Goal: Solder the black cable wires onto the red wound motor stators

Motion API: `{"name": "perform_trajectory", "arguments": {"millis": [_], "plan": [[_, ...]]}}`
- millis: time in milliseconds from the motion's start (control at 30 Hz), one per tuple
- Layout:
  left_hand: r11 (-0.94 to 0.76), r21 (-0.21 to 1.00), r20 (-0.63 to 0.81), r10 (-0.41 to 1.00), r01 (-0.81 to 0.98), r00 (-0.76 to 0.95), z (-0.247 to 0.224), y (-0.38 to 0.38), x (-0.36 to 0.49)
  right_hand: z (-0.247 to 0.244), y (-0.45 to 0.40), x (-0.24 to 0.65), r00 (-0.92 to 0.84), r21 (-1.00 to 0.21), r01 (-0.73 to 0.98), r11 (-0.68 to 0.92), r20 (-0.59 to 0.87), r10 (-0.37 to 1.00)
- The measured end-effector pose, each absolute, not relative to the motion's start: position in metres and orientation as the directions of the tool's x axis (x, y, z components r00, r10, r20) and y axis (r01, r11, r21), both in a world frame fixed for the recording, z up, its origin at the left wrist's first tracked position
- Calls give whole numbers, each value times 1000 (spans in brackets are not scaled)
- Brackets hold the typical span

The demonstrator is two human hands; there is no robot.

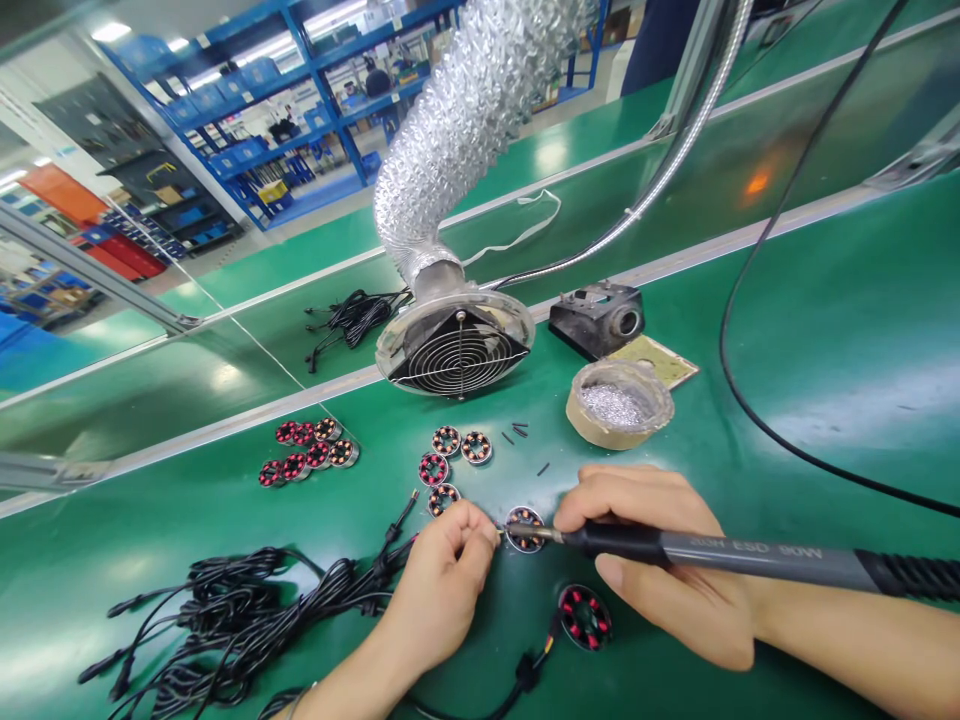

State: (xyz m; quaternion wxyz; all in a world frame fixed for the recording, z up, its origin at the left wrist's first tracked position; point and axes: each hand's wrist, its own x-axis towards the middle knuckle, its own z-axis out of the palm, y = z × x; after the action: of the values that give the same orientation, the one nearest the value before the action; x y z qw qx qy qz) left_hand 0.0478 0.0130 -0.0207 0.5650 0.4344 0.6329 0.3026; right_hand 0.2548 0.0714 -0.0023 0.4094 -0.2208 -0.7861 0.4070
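Note:
My right hand [675, 560] is wrapped around a soldering iron [757, 557] like a pen. The iron's tip reaches over a small round motor stator [526, 545] with copper windings, which lies on the green bench. At the stator's left edge, my left hand [442, 575] pinches a thin wire [501, 531]; most of it is hidden by the fingers. Just below sits another stator [585, 617] with red windings, joined by coloured leads to a black cable [527, 672]. A bundle of black cables [225, 610] lies left of my left hand.
More stators [446, 441] stand beyond my left hand, and a group [307, 452] farther left. A fume extractor [459, 345] hangs behind them. Right of it are a tub of silvery shavings [619, 410] and a black iron stand [600, 318]. A black cord [726, 340] crosses the right side.

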Motion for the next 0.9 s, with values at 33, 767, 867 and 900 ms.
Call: {"name": "perform_trajectory", "arguments": {"millis": [33,767,867,900], "plan": [[440,874,-452,892,207,16,-21,13,48,-3,71,255,-558,-818,6,575,474,680],[382,878,-425,899,287,105,-22,10,42,-23,73,234,-506,-677,67,733,610,610],[324,890,-383,913,321,140,-22,8,39,-30,71,224,-537,-614,38,788,653,535],[303,890,-369,917,340,150,-21,8,39,-32,71,221,-544,-591,32,806,667,510]]}}
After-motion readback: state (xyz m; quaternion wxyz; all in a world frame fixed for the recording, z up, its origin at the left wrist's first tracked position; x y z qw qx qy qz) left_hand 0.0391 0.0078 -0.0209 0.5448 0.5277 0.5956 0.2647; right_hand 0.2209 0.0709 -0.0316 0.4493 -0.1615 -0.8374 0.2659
